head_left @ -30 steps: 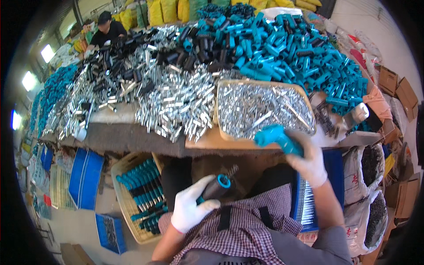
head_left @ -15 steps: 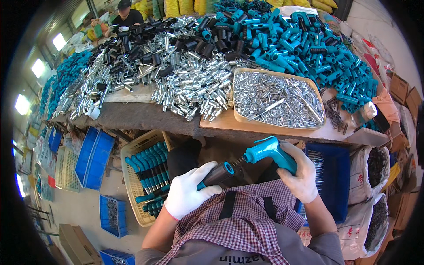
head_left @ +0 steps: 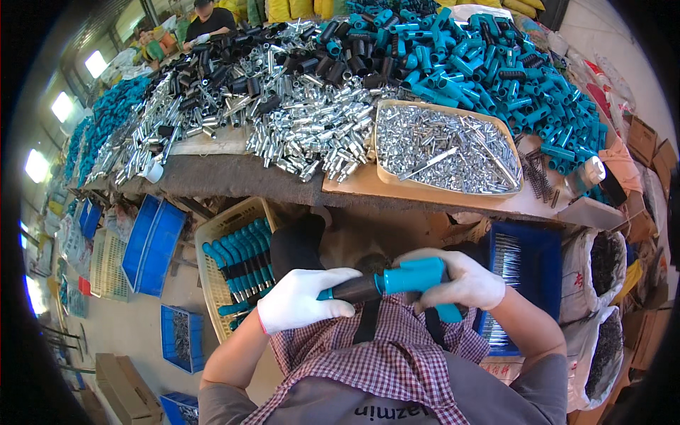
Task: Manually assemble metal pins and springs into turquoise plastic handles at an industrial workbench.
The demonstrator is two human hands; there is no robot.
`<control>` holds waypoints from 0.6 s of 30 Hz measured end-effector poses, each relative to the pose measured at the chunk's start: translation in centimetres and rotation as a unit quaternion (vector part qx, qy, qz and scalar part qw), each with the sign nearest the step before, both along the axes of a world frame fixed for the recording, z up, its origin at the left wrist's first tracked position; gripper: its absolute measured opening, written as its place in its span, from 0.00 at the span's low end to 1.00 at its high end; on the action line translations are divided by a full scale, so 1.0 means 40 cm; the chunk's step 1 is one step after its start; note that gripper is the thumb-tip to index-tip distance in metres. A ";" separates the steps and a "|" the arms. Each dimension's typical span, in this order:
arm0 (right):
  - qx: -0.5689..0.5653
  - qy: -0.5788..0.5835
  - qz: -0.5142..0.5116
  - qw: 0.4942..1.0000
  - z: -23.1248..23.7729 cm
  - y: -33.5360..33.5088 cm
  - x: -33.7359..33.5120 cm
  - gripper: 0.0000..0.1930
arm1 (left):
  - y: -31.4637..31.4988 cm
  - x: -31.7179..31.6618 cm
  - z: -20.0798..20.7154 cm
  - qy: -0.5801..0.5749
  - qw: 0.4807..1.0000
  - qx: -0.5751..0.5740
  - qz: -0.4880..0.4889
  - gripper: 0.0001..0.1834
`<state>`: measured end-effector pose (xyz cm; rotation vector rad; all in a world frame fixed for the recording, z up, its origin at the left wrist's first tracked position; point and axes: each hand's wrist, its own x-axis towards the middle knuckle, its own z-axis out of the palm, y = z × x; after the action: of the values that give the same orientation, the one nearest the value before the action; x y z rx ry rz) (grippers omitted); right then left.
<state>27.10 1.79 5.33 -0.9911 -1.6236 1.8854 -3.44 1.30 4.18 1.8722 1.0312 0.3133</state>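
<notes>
Over my lap, in a white glove, my left hand (head_left: 301,299) is closed round a black sleeve (head_left: 356,289) with teal at its ends. My right hand (head_left: 467,280), gloved too, grips a teal plastic handle (head_left: 413,276) bent like a pistol grip. The handle's round end meets the sleeve's right end, so the two lie in one line. Whether they are fastened is not visible. My right fingers cover part of the handle. The spring seen between them earlier is out of sight.
A workbench holds heaps of teal handles (head_left: 460,67), black sleeves (head_left: 333,67) and metal tubes (head_left: 304,131), plus a tray (head_left: 380,170) of small metal parts. Left of my legs, a cream crate (head_left: 207,292) holds finished-looking tools. A blue bin (head_left: 538,283) with metal rods stands right. Another person (head_left: 209,25) works far left.
The handle and the sleeve were apart with a spring showing between them; now their ends meet. My right hand has moved left and turned the handle. The far person's posture has shifted.
</notes>
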 end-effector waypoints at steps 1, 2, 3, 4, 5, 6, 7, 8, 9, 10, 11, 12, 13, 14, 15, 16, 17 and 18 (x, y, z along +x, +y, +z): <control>0.081 -0.044 0.067 0.993 0.000 0.002 -0.008 0.31 | -0.001 -0.008 -0.012 0.001 1.000 -0.002 0.003 0.33; 0.194 -0.090 0.047 0.976 0.012 -0.009 -0.025 0.23 | 0.004 -0.020 -0.033 -0.026 0.999 -0.023 -0.015 0.33; 0.194 -0.089 0.049 0.976 0.011 -0.009 -0.029 0.23 | 0.005 -0.026 -0.043 -0.053 0.997 -0.044 -0.033 0.33; 0.451 -0.170 0.069 0.873 0.001 -0.002 -0.033 0.23 | 0.009 -0.025 -0.012 -0.026 0.982 -0.187 -0.008 0.35; 0.671 -0.236 0.084 0.698 -0.010 0.005 -0.038 0.22 | 0.012 -0.029 -0.022 -0.027 0.982 -0.189 -0.005 0.35; 0.746 -0.217 0.073 0.625 -0.020 0.013 -0.048 0.19 | 0.016 -0.036 -0.044 -0.069 0.958 -0.278 -0.014 0.43; 0.747 -0.213 0.077 0.625 -0.018 0.019 -0.052 0.19 | 0.017 -0.043 -0.065 -0.111 0.925 -0.363 -0.021 0.51; 0.774 -0.173 0.092 0.602 -0.016 0.025 -0.056 0.17 | 0.014 -0.043 -0.084 -0.138 0.899 -0.414 -0.030 0.56; 0.799 -0.132 0.107 0.577 -0.013 0.032 -0.059 0.14 | 0.012 -0.044 -0.093 -0.141 0.899 -0.415 -0.025 0.56; 0.811 -0.103 0.112 0.564 -0.011 0.040 -0.062 0.13 | 0.014 -0.045 -0.096 -0.137 0.890 -0.432 -0.046 0.57; 0.811 -0.102 0.114 0.565 -0.008 0.046 -0.065 0.13 | 0.014 -0.045 -0.102 -0.134 0.881 -0.448 -0.067 0.57; 0.821 -0.080 0.128 0.551 -0.004 0.051 -0.068 0.13 | 0.011 -0.045 -0.114 -0.144 0.869 -0.466 -0.079 0.58; 0.831 -0.059 0.142 0.535 -0.001 0.058 -0.070 0.13 | 0.012 -0.046 -0.114 -0.145 0.869 -0.466 -0.078 0.58; 0.830 -0.059 0.143 0.535 0.008 0.061 -0.072 0.13 | 0.014 -0.048 -0.113 -0.150 0.865 -0.471 -0.078 0.57; 0.820 -0.082 0.163 0.542 0.020 0.061 -0.074 0.14 | 0.014 -0.049 -0.113 -0.156 0.862 -0.477 -0.078 0.57; 0.809 -0.107 0.183 0.548 0.027 0.065 -0.074 0.14 | 0.016 -0.051 -0.111 -0.156 0.862 -0.476 -0.078 0.57; 0.810 -0.107 0.183 0.547 0.024 0.066 -0.073 0.14 | 0.015 -0.053 -0.109 -0.158 0.875 -0.454 -0.054 0.52; 0.696 -0.162 0.205 0.669 0.019 0.065 -0.071 0.15 | 0.013 -0.054 -0.108 -0.159 0.887 -0.433 -0.030 0.48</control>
<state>24.28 4.39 6.08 -0.2030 -2.7940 0.1048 -5.61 1.82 -0.14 0.9935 0.7058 0.0823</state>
